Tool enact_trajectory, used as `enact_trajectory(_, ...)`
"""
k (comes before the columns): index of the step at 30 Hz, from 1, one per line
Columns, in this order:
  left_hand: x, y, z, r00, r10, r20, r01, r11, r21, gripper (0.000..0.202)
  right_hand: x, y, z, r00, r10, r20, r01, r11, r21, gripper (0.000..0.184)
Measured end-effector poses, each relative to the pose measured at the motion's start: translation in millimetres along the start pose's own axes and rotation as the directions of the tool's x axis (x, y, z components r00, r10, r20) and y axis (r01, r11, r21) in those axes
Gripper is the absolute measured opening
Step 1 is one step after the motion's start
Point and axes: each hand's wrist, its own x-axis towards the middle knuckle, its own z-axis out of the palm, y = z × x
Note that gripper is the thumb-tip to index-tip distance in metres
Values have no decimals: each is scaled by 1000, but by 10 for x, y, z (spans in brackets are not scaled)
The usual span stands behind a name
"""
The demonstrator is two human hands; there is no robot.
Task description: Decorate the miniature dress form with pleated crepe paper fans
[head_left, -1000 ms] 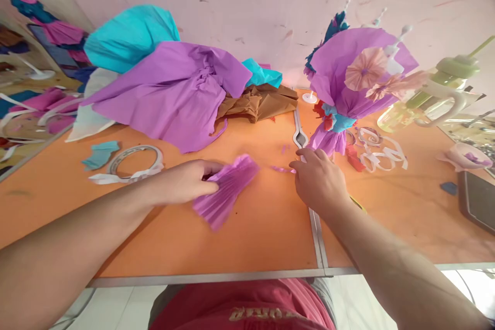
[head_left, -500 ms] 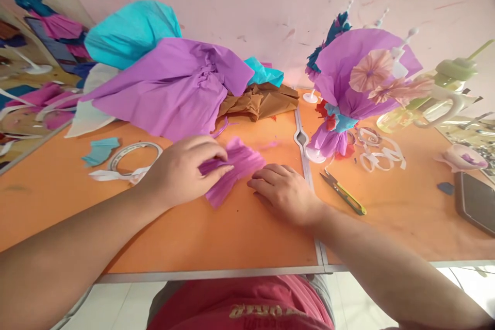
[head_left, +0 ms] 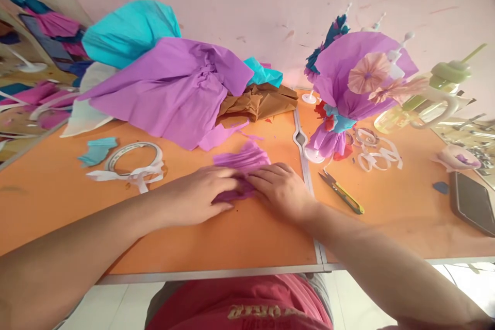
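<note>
Since half a second ago we have brought our left hand (head_left: 199, 193) down close to our right hand (head_left: 284, 191), and the small pleated purple paper (head_left: 243, 159) now lies more crosswise before us. Our left thumb stands apart from its fingers, our right fingers lie close together and slightly bent, and both hands touch the paper; we cannot tell whether either one pinches it. It lies on the orange table (head_left: 193, 247), left of the metal seam. Right of that seam we have yellow-handled snips (head_left: 337, 186), and far to the right a dark phone (head_left: 474, 201). Beyond our left forearm are a tape roll (head_left: 133, 146), with a white strip lying across its near rim, and a teal scrap (head_left: 97, 151). Beyond the phone sits a pale pink cup-shaped thing (head_left: 444, 157) with purple bits in it. Farther off, a clear bottle (head_left: 390, 119) with a green lid and straw shows pale yellow at its bottom; we cannot tell whether that is liquid. Behind our hands, large purple paper (head_left: 166, 93) and crumpled brown paper (head_left: 259, 103) lie near the pink wall (head_left: 251, 5).
</note>
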Motion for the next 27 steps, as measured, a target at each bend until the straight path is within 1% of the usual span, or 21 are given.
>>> enact_trajectory(1,-13,35,-6,1000,0,28,0,1000,7,35,-2,8,19,999,24,24,-24,1000,10,29)
enact_trajectory(2,-18,60,-13,1000,-7,15,7,1000,6,37,-3,8,32,998,49,40,-49,999,15,26)
enact_trajectory(4,-5,80,-24,996,-25,-81,29,998,50,37,-3,-10,40,994,99,37,-99,995,4,21)
enact_trajectory(6,26,81,-26,986,-23,-165,46,989,138,29,-2,-38,30,991,133,28,-132,991,-20,20)
enact_trajectory(7,42,80,-22,985,-15,-170,46,983,176,22,-2,-49,20,989,141,38,-140,990,-25,21)
enact_trajectory(9,64,82,-3,992,-1,-127,28,977,213,10,-7,-59,-2,986,143,84,-142,990,-12,24)
enact_trajectory(10,69,84,12,995,4,-101,18,976,219,9,-11,-58,-15,984,142,107,-144,990,3,24)
enact_trajectory(12,63,88,48,997,3,-77,14,974,224,15,-20,-51,-41,979,153,133,-157,987,27,26)
enact_trajectory(14,41,90,91,994,-18,-105,41,974,221,17,-25,-50,-65,974,167,152,-172,985,23,24)
enact_trajectory(16,15,90,132,987,-48,-151,79,976,205,19,-20,-60,-81,969,171,178,-173,985,-5,19)
enact_trajectory(18,-2,99,164,983,-59,-171,92,977,193,21,-9,-78,-85,959,201,199,-196,980,-42,16)
enact_trajectory(20,-4,123,179,984,-39,-175,75,976,203,23,1,-97,-78,945,261,196,-253,965,-64,14)
enact_trajectory(22,6,160,180,979,1,-202,48,970,239,23,6,-109,-66,937,298,180,-292,955,-63,15)
enact_trajectory(25,15,202,178,971,49,-233,25,953,302,25,5,-118,-60,947,281,156,-275,960,-62,21)
enact_trajectory(27,9,200,186,971,67,-231,12,947,321,27,3,-120,-65,947,282,157,-271,958,-90,20)
